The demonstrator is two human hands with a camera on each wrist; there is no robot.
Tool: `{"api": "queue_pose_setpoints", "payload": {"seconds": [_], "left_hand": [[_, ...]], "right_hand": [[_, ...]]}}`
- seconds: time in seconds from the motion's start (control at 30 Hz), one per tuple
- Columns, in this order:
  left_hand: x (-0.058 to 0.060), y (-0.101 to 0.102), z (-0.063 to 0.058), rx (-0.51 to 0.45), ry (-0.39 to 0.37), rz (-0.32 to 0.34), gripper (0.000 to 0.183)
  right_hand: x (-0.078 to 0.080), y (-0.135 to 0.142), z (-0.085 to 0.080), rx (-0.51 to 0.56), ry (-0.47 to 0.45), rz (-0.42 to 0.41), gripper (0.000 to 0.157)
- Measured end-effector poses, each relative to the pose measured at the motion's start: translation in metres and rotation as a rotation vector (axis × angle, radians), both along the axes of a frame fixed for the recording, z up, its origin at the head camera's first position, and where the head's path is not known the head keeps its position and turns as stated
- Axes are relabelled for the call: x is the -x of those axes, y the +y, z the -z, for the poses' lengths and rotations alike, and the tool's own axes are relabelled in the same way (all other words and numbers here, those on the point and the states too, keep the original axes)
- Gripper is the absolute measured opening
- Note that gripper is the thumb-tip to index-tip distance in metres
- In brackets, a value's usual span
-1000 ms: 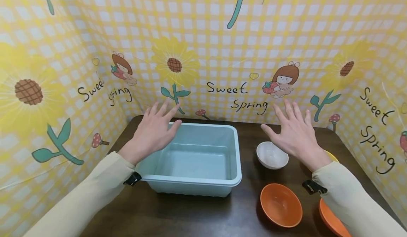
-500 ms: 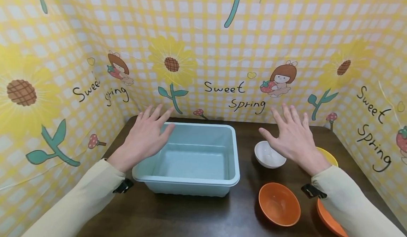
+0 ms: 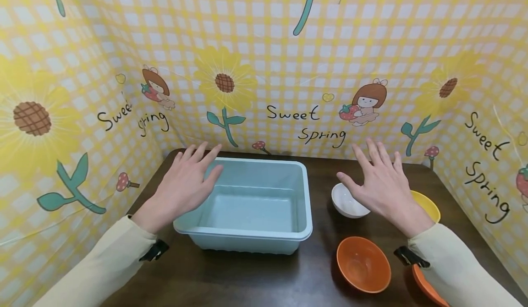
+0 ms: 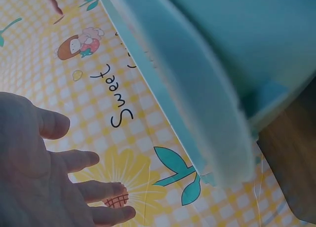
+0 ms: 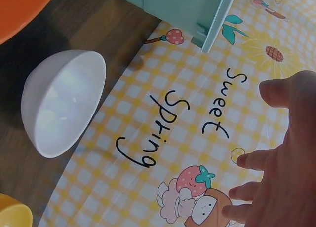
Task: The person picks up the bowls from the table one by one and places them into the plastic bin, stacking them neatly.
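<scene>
My left hand [image 3: 181, 185] hovers with spread fingers over the left side of a pale blue plastic basin [image 3: 247, 236]; nothing is in its grasp. In the left wrist view its fingers [image 4: 81, 190] stand apart from the basin's rim [image 4: 197, 89]. My right hand [image 3: 381, 185], also spread and holding nothing, is above the right part of the table and partly covers a white bowl [image 3: 346, 201]. In the right wrist view that white bowl stands well away from the fingers [image 5: 254, 160]. A yellow bowl [image 3: 426, 206] lies partly behind the right wrist.
An orange bowl [image 3: 364, 265] sits near the front, right of the basin. Another orange dish [image 3: 426, 286] is mostly hidden under the right sleeve. The dark wooden table [image 3: 247, 279] is enclosed at the back and sides by yellow checked cloth [image 3: 280, 68].
My left hand has drifted left and slightly down, away from the basin's middle. The right hand has lowered slightly. The bowls and basin stay put; the head view shifts a little.
</scene>
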State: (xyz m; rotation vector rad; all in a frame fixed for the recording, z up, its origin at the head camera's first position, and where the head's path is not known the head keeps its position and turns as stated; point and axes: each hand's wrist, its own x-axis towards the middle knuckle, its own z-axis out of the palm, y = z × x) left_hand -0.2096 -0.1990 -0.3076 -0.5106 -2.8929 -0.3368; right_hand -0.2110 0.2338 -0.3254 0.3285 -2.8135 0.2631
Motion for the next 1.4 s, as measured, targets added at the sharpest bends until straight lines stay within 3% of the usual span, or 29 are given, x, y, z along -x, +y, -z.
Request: {"api": "queue_pose_setpoints", "payload": {"seconds": [0.27, 1.4], "left_hand": [[-0.012, -0.006, 0.003, -0.027, -0.001, 0.007, 0.061], [-0.034, -0.023, 0.018, -0.113, 0.081, -0.019, 0.051]], "right_hand": [[-0.008, 0.000, 0.005, 0.021, 0.041, -0.036, 0.090], [-0.043, 0.003, 0.029, 0.060, 0.138, -0.033, 0.078]]}}
